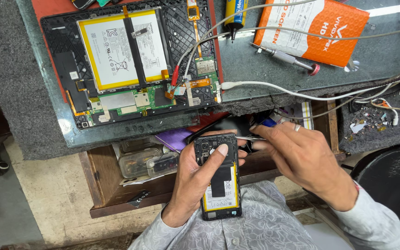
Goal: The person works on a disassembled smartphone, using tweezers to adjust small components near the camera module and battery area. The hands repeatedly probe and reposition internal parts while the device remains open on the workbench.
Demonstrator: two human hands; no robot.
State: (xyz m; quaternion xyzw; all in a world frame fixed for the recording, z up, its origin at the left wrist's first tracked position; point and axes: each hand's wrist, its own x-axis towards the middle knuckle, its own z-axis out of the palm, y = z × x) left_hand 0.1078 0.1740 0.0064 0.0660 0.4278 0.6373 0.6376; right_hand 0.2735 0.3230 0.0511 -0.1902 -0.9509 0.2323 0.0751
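Gripping an opened phone (218, 178), left hand (195, 178); right hand (302, 155) pinching tweezers (250, 138).

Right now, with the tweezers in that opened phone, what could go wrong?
1. The thin metal tweezers in the right hand work at the top of the opened black phone; a slip could scratch its board or pierce its yellow-edged battery.
2. The left hand holds the phone unsupported above the lap, so it could drop.
3. White cables trail off the glass-topped bench nearby; a sleeve might snag them.
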